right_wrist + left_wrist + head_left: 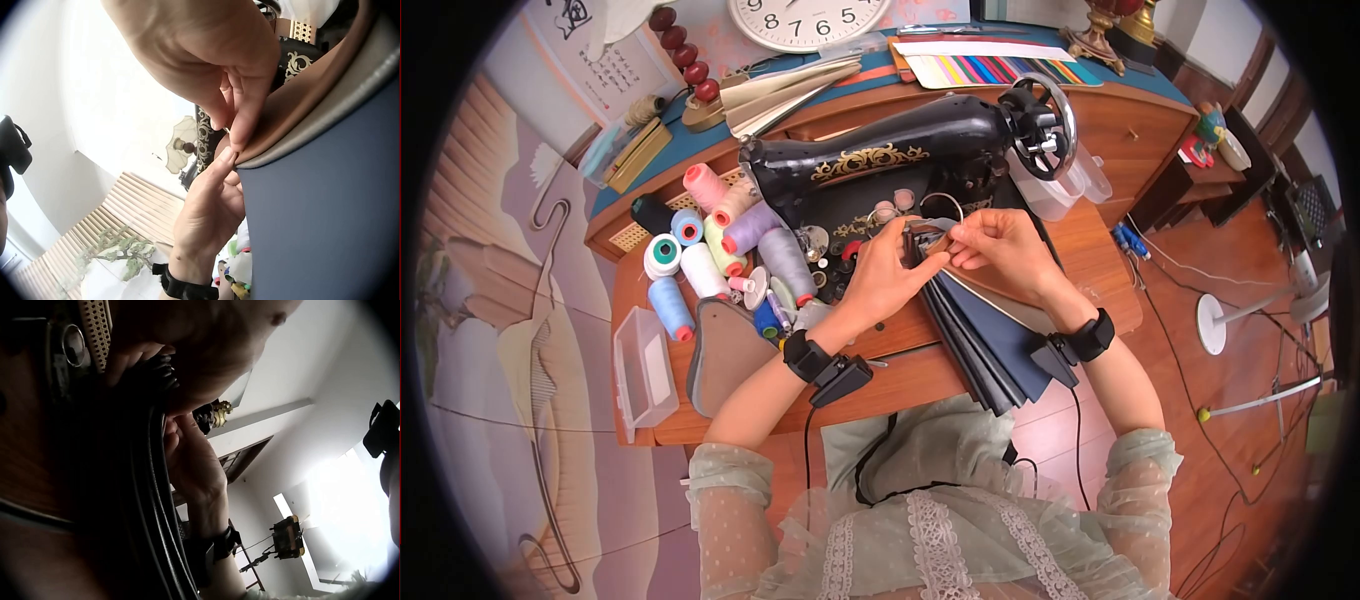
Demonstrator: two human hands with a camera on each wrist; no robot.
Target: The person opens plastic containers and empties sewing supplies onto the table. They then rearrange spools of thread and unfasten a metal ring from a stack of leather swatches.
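A bundle of dark strips or sheets, with a navy sheet (995, 325) on its right, hangs over the table's front edge in the head view. The left hand (882, 272) grips its top end, thumb toward the right hand. The right hand (1003, 250) pinches the edge of a brown piece (300, 106) beside the navy sheet (319, 187); in the right wrist view its fingertips nearly meet the left thumb. Black layered edges (156, 506) curve below the left hand (206, 350) in the left wrist view. What lies between the fingertips is too small to tell.
A black sewing machine (880, 145) stands just behind the hands. Thread spools (703, 272), a grey-brown flat piece (725, 350) and a clear plastic box (645, 370) are on the left. Clear containers (1060, 190) stand by the machine's wheel (1045, 130).
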